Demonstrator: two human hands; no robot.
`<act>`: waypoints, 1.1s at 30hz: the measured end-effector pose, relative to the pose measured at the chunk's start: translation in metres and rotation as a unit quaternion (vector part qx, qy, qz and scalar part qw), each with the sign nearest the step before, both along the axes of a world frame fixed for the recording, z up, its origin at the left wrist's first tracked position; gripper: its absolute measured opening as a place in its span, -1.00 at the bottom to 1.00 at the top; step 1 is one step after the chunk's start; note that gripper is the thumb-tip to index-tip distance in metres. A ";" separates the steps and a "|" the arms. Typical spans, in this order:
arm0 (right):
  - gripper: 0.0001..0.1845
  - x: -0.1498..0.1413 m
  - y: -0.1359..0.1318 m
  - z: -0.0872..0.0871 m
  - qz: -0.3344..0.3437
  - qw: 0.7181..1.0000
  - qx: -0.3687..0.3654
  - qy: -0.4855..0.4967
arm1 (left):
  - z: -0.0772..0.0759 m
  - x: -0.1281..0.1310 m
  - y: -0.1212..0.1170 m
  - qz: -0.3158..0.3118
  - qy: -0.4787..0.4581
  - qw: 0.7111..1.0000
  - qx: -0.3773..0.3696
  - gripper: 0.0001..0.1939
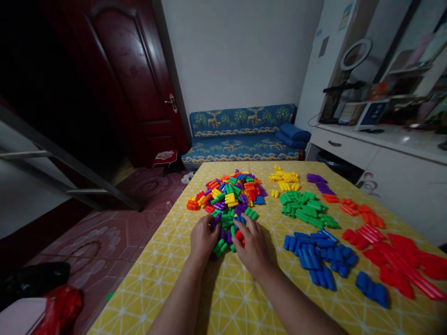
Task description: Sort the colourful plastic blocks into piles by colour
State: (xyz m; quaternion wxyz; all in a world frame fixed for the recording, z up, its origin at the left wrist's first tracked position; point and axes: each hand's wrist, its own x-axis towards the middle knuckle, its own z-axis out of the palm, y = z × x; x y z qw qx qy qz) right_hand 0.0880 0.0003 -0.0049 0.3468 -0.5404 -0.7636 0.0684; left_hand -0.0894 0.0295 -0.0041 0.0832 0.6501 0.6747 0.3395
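Observation:
A small heap of mixed plastic building pieces, shaped like joined tubes, lies between my hands, with green pieces point(220, 248) at its near side. My left hand point(203, 236) is curled at the heap's left edge, thumb and fingers closed around a purple piece point(217, 218). On the right side, my right hand point(254, 243) rests with fingers apart over a blue piece point(239, 220) and a red piece point(239, 235). Just beyond is a larger mixed pile point(230, 190) of orange, green, yellow, purple, red and blue pieces.
To the right lie single-colour groups: yellow pieces point(284, 177), green pieces point(303, 208), blue pieces point(310, 253), purple pieces point(320, 183), orange pieces point(366, 211) and red pieces point(398, 256). All sit on a yellow patterned tablecloth point(167, 288). A blue sofa point(240, 132) stands behind the table.

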 end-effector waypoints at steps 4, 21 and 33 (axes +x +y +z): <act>-0.41 0.002 0.002 -0.002 0.028 0.999 -0.026 -0.038 | -0.002 0.004 0.002 -0.058 -0.096 0.993 0.033 -0.87; -0.44 0.001 0.008 -0.008 0.092 0.975 0.019 0.203 | 0.008 0.023 -0.009 -0.232 -0.198 0.951 0.054 -0.41; -0.58 0.002 0.004 -0.005 0.075 0.925 -0.068 0.367 | 0.019 0.032 -0.011 -0.151 -0.572 0.801 -0.097 -0.28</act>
